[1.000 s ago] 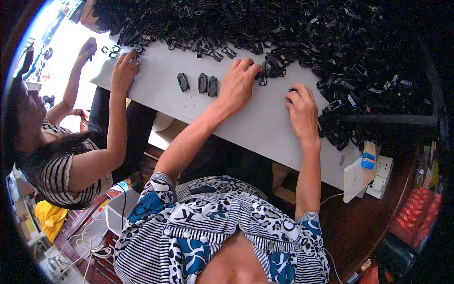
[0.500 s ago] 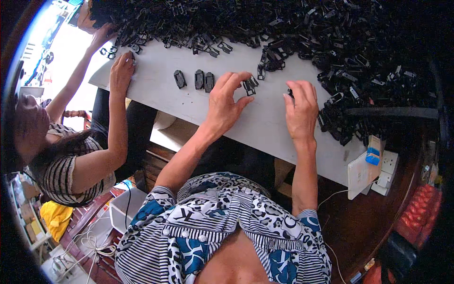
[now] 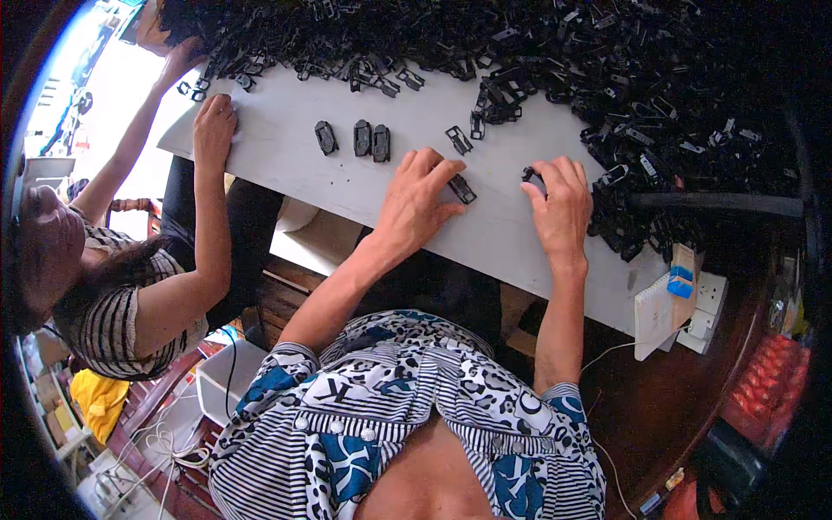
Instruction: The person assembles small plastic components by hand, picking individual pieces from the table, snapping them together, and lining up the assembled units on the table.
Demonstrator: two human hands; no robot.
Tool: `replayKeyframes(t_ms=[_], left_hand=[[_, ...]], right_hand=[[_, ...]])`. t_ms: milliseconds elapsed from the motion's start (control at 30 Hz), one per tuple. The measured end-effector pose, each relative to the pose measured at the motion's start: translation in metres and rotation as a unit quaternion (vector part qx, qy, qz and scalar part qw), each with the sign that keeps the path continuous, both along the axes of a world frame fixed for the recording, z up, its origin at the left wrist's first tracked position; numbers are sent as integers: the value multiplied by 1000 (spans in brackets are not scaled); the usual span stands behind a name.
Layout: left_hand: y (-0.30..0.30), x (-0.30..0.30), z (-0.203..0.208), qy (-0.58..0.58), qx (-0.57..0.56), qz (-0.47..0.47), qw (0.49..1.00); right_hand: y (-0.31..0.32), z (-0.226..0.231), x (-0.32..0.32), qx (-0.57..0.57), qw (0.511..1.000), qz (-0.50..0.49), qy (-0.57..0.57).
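My left hand [image 3: 414, 199] is over the white table [image 3: 286, 130], its thumb and forefinger curled around a small black plastic frame [image 3: 463, 190]. Just beyond its fingertips lies another open black frame [image 3: 458, 139], flat on the table. To the right, my right hand [image 3: 559, 206] pinches a small black plastic piece [image 3: 531, 177], mostly covered by the fingers. Left of my left hand stand three fuller, dark oblong pieces: one tilted piece [image 3: 326, 137] alone, and a close pair [image 3: 372, 141].
A large heap of black plastic parts [image 3: 555, 52] covers the table's far and right sides. At the left, another person's hands [image 3: 214, 126] work by the heap. A notepad [image 3: 654, 316] and a white power strip [image 3: 706, 308] are at the right corner.
My left hand has drawn nearer with one frame, while another now lies separately beyond the fingertips. My right hand has shifted slightly right and toward me, still pinching its piece.
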State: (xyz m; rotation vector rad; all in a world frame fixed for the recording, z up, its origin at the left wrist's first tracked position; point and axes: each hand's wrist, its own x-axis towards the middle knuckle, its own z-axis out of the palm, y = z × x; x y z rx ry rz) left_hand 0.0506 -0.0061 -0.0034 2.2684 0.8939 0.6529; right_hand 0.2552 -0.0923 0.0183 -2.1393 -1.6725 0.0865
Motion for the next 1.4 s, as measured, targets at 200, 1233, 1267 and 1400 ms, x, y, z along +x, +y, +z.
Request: replayKeyframes(t_ms=[200, 1233, 1267, 1400], left_hand=[[9, -8, -9, -16, -6, 8, 1000], [5, -7, -19, -75, 0, 34, 997], [5, -7, -19, -75, 0, 36, 997], [6, -6, -18, -69, -11, 35, 997]], right_hand=[[12, 8, -46, 31, 994, 65, 79], [18, -2, -77, 20, 995, 79, 53], [17, 0, -76, 11, 994, 83, 71], [13, 0, -72, -4, 992, 80, 98]])
